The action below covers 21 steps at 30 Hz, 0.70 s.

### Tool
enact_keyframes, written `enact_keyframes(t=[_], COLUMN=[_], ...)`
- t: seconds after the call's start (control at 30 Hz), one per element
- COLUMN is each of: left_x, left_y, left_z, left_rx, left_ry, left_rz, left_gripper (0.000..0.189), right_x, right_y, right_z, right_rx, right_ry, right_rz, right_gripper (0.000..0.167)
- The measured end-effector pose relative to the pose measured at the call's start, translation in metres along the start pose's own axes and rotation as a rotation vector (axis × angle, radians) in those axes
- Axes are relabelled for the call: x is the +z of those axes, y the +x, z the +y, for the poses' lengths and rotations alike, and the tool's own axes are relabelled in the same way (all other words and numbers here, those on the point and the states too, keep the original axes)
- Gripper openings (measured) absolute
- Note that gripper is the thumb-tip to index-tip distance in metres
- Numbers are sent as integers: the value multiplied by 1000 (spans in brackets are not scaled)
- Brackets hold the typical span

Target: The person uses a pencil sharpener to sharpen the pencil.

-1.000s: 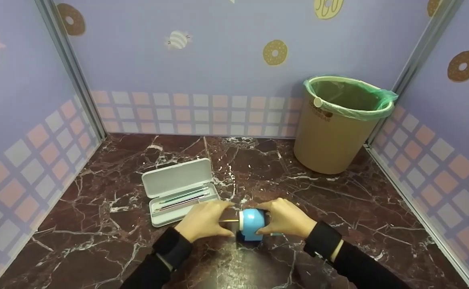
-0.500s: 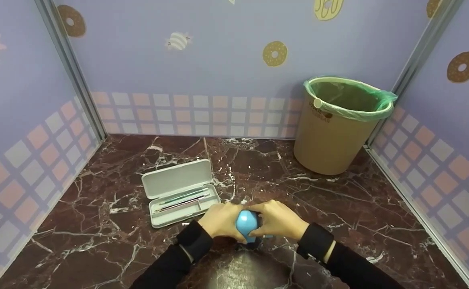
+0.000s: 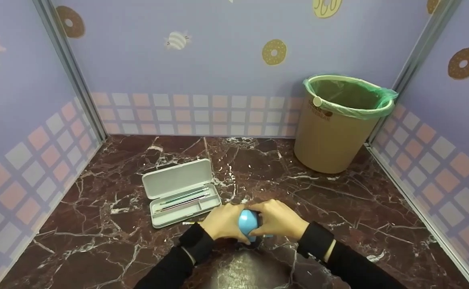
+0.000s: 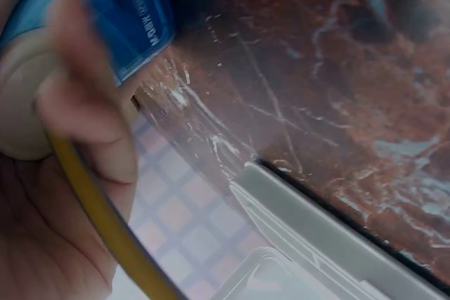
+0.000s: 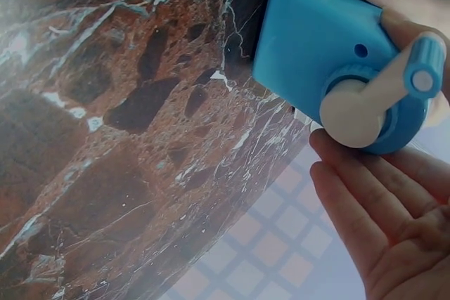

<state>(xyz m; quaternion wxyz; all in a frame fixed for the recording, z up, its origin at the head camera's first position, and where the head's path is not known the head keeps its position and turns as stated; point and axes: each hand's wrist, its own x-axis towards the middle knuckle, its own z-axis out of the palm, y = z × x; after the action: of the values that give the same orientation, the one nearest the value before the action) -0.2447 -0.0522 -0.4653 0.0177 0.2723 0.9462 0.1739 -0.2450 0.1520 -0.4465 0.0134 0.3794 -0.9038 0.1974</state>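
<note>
A blue crank pencil sharpener (image 3: 248,221) stands on the marble-patterned surface between both hands. In the right wrist view its pale crank (image 5: 355,110) with a blue knob faces me. My right hand (image 3: 279,218) holds the sharpener's body from the right, thumb on one side and fingers on the other. From the left, my left hand (image 3: 224,221) pinches a yellow pencil (image 4: 105,223) close to the sharpener's beige front (image 4: 24,96). The pencil's tip is hidden at that front. Its back end pokes out behind the left hand in the head view.
An open white pencil case (image 3: 178,182) with several pencils (image 3: 182,202) lies left of the hands. A tan bin (image 3: 331,136) with a green liner stands at the back right. Patterned walls close off the back and both sides.
My left hand has moved right, up against the sharpener, bringing the pencil with it. The right hand and sharpener shifted slightly left. Over the last half second both hands have hardly moved.
</note>
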Motion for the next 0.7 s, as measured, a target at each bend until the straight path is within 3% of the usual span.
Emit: enact_keyframes(t=[0.33,0.7], left_x=[1,1], left_y=[0,0], left_z=[-2,-2], left_rx=[19,34], left_ry=[-55,-47], left_rz=[10,9], left_gripper=[70,68], right_x=[1,2], right_y=[0,-1], right_z=[0,-3], right_rx=[0,4], right_ry=[5,-32], right_rz=[12,25], right_gripper=[63,61])
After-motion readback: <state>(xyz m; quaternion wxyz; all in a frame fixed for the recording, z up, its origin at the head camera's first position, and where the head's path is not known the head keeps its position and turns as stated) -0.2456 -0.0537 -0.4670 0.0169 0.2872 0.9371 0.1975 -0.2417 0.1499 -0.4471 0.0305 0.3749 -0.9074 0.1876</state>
